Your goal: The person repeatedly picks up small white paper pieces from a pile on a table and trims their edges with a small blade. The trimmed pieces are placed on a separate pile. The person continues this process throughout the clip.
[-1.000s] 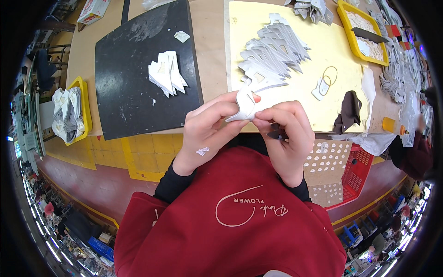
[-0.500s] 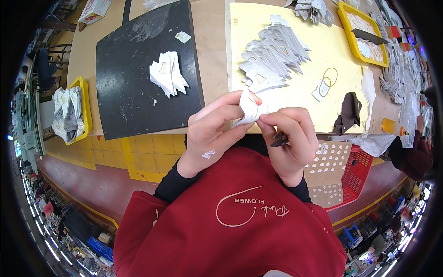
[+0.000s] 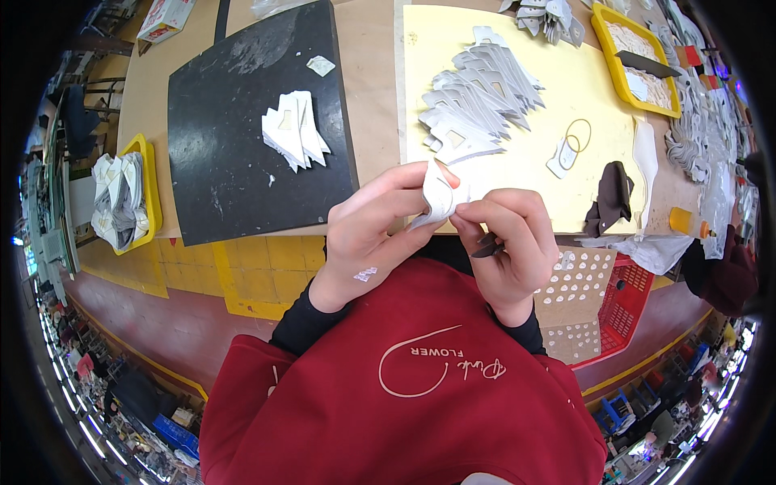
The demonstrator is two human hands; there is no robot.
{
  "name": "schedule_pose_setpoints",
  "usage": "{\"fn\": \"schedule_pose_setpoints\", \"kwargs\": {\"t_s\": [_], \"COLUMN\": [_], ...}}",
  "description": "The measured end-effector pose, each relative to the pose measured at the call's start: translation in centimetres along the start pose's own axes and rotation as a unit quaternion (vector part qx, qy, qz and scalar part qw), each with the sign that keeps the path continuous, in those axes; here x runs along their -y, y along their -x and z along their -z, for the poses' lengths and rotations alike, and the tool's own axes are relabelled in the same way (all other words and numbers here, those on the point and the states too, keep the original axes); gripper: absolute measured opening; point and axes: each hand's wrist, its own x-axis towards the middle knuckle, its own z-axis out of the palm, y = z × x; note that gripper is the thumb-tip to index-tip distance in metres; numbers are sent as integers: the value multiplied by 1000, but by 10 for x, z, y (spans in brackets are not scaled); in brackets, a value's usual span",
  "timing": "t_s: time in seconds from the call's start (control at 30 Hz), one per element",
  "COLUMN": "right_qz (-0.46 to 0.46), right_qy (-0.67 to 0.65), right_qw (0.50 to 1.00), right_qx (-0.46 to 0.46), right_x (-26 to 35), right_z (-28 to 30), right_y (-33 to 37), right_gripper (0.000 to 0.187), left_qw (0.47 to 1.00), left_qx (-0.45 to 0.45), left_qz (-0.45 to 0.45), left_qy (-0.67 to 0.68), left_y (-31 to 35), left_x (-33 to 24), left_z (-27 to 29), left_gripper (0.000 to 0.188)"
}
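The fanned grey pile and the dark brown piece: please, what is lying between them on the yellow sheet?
The head view shows a small whitish piece and thin tan loops between the grey pile and brown piece.

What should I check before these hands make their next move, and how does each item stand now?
1. Left grip holds the curled white piece: ok.
2. Right grip has fingertips at the piece's edge: ok.
3. Dark object identifiable in the right grip: cannot tell, fingers partly cover it.
4. Piece's underside sound: cannot tell, hidden.
5. Grey-white stack lies fanned on the yellow sheet: ok.
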Motion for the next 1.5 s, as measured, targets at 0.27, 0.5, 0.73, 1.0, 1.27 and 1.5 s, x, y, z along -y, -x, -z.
{"fn": "schedule_pose_setpoints", "kwargs": {"t_s": [0.27, 0.5, 0.73, 1.0, 1.27, 1.5], "right_qz": [5, -13, -69, -165, -356, -350], "right_qy": [-5, -1, -68, -149, -330, -289], "right_qw": [1000, 1000, 995, 966, 874, 890], "right_qx": [-7, -4, 21, 131, 5, -43], "right_x": [-5, -2, 2, -6, 7, 0], "right_z": [-3, -1, 3, 19, 3, 4], "right_y": [3, 5, 7, 3, -3, 5], "right_gripper": [21, 22, 29, 59, 52, 24], "left_qw": [1000, 1000, 982, 877, 955, 991], "left_qx": [-4, -6, -32, -64, 103, -6], "left_qz": [9, 12, 106, 268, 246, 111], "left_qy": [-10, 1, 151, 393, 130, 75], "left_y": [1, 1, 9, 4, -2, -1], "left_x": [1, 0, -1, 3, 4, 8], "left_z": [-2, -3, -8, -3, 3, -9], "left_gripper": [24, 24, 23, 27, 14, 14]}}
